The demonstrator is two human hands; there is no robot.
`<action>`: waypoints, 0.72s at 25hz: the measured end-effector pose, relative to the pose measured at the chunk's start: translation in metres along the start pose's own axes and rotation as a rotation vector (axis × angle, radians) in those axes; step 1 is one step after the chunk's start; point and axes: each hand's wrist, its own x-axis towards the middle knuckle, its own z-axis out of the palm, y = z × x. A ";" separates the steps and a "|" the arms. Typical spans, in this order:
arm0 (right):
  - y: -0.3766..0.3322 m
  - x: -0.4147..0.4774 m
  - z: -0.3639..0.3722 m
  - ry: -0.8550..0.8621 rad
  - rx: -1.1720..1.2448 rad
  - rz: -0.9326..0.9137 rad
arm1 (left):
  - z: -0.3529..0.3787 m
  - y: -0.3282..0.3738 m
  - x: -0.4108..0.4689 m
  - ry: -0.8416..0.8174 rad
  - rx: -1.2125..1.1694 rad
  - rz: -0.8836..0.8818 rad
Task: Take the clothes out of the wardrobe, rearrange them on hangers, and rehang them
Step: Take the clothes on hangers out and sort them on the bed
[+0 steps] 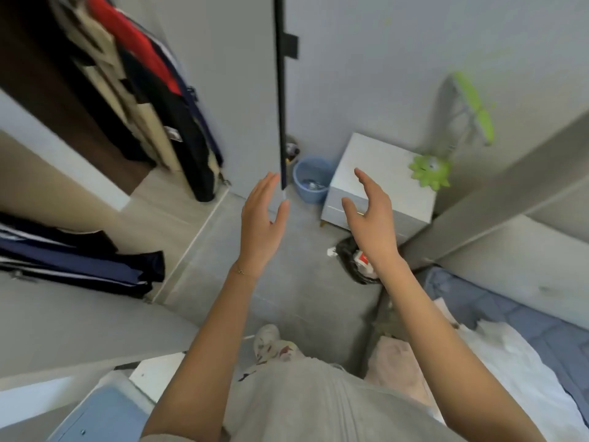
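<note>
The wardrobe (47, 100) stands open at the upper left, with several hanging clothes (153, 100) in red, navy, black and beige. Its grey door (236, 90) stands open edge-on in the middle. Folded navy clothes (79, 263) lie on a lower shelf at the left. My left hand (263, 224) is raised in front of me with straight fingers, close to the door's lower edge, holding nothing. My right hand (373, 218) is raised beside it, fingers relaxed and slightly bent, also holding nothing. No hanger shows in either hand.
A blue bin (310, 183) sits on the floor behind the door. A white bedside cabinet (382, 183) carries a green lamp (430, 170). A dark bag (353, 260) lies on the grey floor. The bed (516, 346) with white and blue bedding is at the right.
</note>
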 end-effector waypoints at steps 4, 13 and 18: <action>-0.060 0.034 0.081 -0.108 0.024 -0.117 | -0.076 -0.052 0.024 0.152 0.000 -0.071; -0.163 0.115 0.222 -0.331 0.059 -0.289 | -0.199 -0.122 0.080 0.382 0.072 -0.231; -0.194 0.182 0.294 -0.444 0.103 -0.395 | -0.240 -0.161 0.120 0.511 0.119 -0.309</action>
